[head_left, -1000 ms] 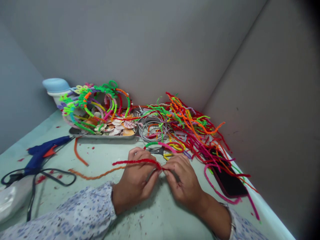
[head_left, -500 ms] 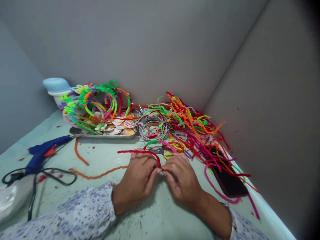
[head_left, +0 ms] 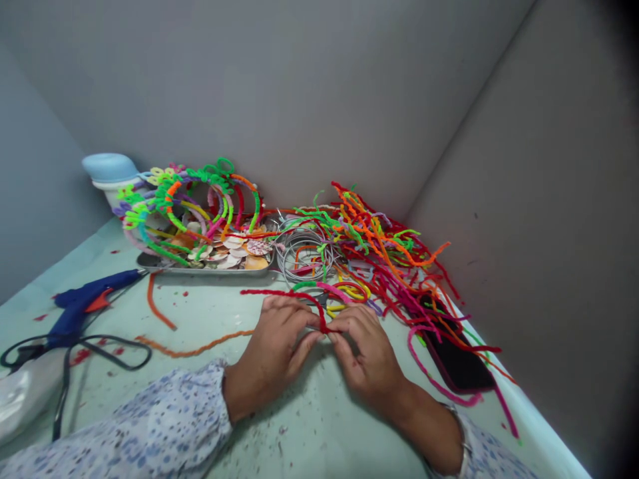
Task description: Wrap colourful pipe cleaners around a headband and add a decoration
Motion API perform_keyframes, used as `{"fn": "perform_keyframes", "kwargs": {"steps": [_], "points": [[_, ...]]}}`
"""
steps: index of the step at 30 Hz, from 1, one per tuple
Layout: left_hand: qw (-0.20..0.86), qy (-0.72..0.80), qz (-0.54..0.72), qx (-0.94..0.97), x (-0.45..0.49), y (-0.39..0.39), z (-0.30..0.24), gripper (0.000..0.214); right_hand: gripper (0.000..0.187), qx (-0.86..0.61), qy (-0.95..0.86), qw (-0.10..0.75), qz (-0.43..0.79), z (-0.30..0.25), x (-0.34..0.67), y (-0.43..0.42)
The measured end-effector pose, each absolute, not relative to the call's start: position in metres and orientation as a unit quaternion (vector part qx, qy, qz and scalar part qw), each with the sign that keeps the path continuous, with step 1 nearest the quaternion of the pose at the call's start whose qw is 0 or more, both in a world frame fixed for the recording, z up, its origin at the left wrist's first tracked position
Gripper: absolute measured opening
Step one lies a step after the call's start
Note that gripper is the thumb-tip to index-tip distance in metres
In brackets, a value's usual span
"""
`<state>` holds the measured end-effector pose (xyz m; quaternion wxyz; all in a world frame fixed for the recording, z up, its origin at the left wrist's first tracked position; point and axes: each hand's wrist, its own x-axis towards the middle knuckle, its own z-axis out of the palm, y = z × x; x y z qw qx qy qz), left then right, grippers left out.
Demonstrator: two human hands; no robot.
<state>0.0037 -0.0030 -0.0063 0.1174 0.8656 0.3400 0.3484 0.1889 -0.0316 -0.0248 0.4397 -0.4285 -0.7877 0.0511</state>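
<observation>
We see both hands with grip together, the fingertips of the left hand (head_left: 274,349) and of the right hand (head_left: 368,352) closed on the same end of a red pipe cleaner (head_left: 298,293), above the tabletop (head_left: 210,309). From that pinch, we see its length rise away from the person, then bend over leftward, its long free part running nearly level past the left knuckles, so the left hand is nearer that tail.
</observation>
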Motion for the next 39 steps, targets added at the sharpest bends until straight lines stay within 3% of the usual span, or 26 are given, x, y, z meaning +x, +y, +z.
{"fn": "perform_keyframes", "kwargs": {"steps": [28,39], "points": [[0.123,0.342,0.344,0.866,0.0033,0.0000,-0.0068,0.009,0.013,-0.426,-0.801,0.418,0.052,-0.0261,0.1887,-0.0303],[0.174,0.348,0.313,0.866,0.0028,-0.0030,-0.0051,0.014,0.008,-0.419,-0.813,0.400,0.065,-0.0264,0.1874,-0.0296]]}}
